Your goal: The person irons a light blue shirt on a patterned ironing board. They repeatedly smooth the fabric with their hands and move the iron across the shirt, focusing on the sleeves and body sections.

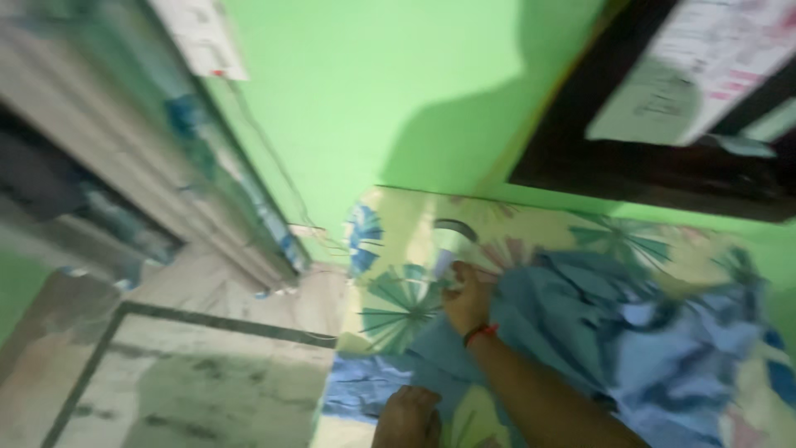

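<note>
Blue garment (580, 332) lies crumpled on the floral bed (398, 241), not yet smoothed. Right hand (466, 300) grip pinches its far edge; left hand (408, 419) rests at near edge, grip unclear.

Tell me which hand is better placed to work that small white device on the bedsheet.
Probably the right hand: it already reaches to the white device above the blue cloth. The left hand rests low on the cloth's near edge, farther away.

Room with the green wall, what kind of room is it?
Probably a bedroom in a home: a bed with a flowery sheet, blue cloth heaped on it, and a dark cupboard against the green wall.
</note>
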